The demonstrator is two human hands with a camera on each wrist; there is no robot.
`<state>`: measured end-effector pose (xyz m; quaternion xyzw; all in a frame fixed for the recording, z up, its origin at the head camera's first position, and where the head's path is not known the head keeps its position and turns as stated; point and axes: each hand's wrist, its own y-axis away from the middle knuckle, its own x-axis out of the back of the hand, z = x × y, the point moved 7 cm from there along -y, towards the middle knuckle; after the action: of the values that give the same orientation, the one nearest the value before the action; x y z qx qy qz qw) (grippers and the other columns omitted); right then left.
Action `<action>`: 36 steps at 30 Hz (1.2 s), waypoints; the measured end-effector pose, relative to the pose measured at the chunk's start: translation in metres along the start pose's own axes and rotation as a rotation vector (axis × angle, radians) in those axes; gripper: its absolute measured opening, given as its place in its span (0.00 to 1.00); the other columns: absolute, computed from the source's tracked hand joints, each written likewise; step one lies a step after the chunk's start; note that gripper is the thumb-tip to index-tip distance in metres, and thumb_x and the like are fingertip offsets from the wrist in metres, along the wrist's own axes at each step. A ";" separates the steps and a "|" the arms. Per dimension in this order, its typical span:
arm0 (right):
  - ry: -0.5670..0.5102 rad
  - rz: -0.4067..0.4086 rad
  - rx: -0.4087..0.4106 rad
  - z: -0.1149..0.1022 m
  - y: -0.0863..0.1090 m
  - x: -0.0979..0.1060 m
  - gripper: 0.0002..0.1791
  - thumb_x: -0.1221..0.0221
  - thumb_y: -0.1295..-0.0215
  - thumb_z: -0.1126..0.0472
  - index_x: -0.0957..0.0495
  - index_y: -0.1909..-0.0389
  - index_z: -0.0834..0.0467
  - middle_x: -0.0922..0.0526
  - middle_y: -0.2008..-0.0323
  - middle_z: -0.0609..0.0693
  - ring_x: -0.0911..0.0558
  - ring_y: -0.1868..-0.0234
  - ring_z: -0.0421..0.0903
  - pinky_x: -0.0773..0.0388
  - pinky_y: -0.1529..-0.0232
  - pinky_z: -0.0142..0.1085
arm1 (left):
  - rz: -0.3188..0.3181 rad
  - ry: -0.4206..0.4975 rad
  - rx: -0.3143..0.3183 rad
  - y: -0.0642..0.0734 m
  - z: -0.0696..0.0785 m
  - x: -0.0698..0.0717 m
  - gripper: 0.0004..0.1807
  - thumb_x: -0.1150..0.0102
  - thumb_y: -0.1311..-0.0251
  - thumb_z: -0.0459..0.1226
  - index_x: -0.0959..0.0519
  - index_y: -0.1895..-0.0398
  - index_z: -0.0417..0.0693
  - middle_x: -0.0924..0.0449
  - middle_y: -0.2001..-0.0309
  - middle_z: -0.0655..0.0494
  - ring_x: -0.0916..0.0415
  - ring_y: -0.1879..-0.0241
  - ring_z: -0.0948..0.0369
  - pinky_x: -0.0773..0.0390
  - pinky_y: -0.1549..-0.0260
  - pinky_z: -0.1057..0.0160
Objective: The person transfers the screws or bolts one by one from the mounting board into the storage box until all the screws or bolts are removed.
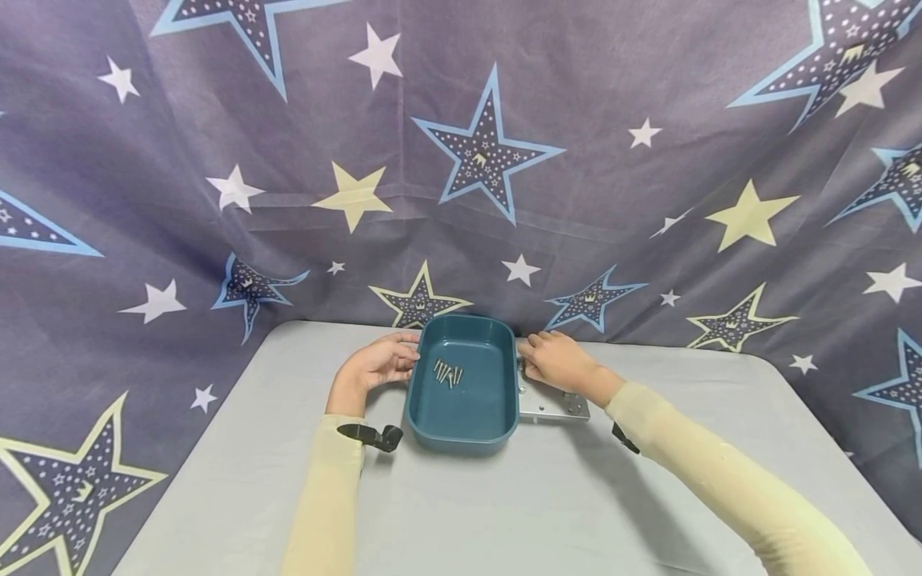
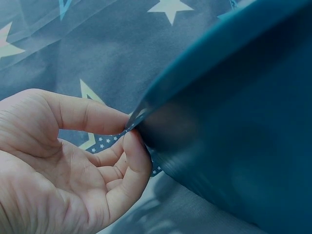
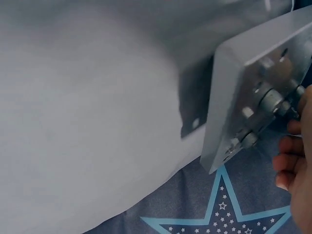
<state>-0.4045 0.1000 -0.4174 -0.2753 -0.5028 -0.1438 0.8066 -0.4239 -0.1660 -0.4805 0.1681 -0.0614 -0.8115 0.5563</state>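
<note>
My left hand [image 1: 385, 360] is at the left side of a deep teal tray [image 1: 461, 439]. In the left wrist view its thumb and index fingertip [image 2: 139, 146] meet at the tray's edge. A small group of short metal screws [image 1: 448, 374] lies inside, toward the left. Right of the tray is a metal plate [image 1: 555, 406] with holes and fittings. My right hand [image 1: 558, 360] is curled over its far part, fingertips down at the fittings. The right wrist view shows bolt-like posts [image 3: 270, 100] beside curled fingers [image 3: 290, 158]; I cannot tell which part they grip.
A light grey cloth covers the table [image 1: 446, 512]. Behind and at the sides hangs a purple-grey curtain [image 1: 612, 160] with stars, close to the table's far edge. The tray's right rim overlaps the plate's left end in the head view. Dark straps [image 1: 370, 434] sit on both wrists.
</note>
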 end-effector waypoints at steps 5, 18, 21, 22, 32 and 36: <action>0.019 -0.046 -0.003 -0.001 0.002 -0.003 0.08 0.40 0.33 0.56 0.27 0.65 0.57 0.23 0.69 0.51 0.22 0.66 0.51 0.22 0.59 0.43 | 0.013 0.003 0.007 0.000 -0.001 0.000 0.30 0.54 0.34 0.23 0.45 0.28 0.32 0.21 0.71 0.61 0.24 0.75 0.69 0.22 0.69 0.70; -0.054 -0.080 -0.050 0.003 0.002 -0.011 0.08 0.42 0.32 0.57 0.24 0.62 0.59 0.21 0.68 0.52 0.21 0.63 0.52 0.21 0.54 0.45 | 0.006 0.004 0.009 0.003 0.000 0.000 0.31 0.54 0.33 0.23 0.46 0.27 0.31 0.20 0.70 0.61 0.24 0.75 0.69 0.22 0.70 0.70; -0.086 -0.059 -0.071 0.007 0.002 -0.010 0.09 0.43 0.32 0.58 0.24 0.60 0.60 0.22 0.68 0.53 0.20 0.63 0.53 0.21 0.54 0.46 | 0.007 0.000 0.005 0.003 0.001 0.000 0.31 0.54 0.33 0.23 0.46 0.27 0.31 0.20 0.70 0.61 0.24 0.75 0.69 0.22 0.70 0.70; -0.100 -0.050 -0.080 0.009 0.002 -0.009 0.08 0.43 0.33 0.58 0.24 0.61 0.60 0.22 0.68 0.53 0.20 0.63 0.53 0.20 0.54 0.46 | 0.007 -0.001 0.003 0.003 0.001 0.000 0.31 0.54 0.33 0.23 0.46 0.27 0.31 0.20 0.70 0.61 0.24 0.75 0.69 0.22 0.70 0.70; -0.228 -0.062 -0.182 0.025 0.010 -0.002 0.07 0.47 0.32 0.61 0.32 0.72 0.54 0.28 0.73 0.48 0.25 0.67 0.50 0.23 0.53 0.47 | 0.002 0.008 0.005 0.003 0.002 -0.001 0.32 0.55 0.33 0.23 0.47 0.26 0.31 0.20 0.71 0.61 0.24 0.75 0.69 0.22 0.70 0.70; -0.263 -0.040 -0.200 0.029 0.014 0.000 0.08 0.49 0.32 0.61 0.33 0.72 0.54 0.29 0.74 0.48 0.26 0.68 0.49 0.23 0.54 0.48 | 0.002 0.011 0.003 0.003 0.001 -0.001 0.31 0.54 0.33 0.23 0.46 0.27 0.31 0.19 0.71 0.60 0.23 0.75 0.69 0.21 0.71 0.70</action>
<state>-0.4183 0.1285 -0.4115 -0.3608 -0.5927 -0.1720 0.6992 -0.4218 -0.1666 -0.4783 0.1735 -0.0595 -0.8100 0.5570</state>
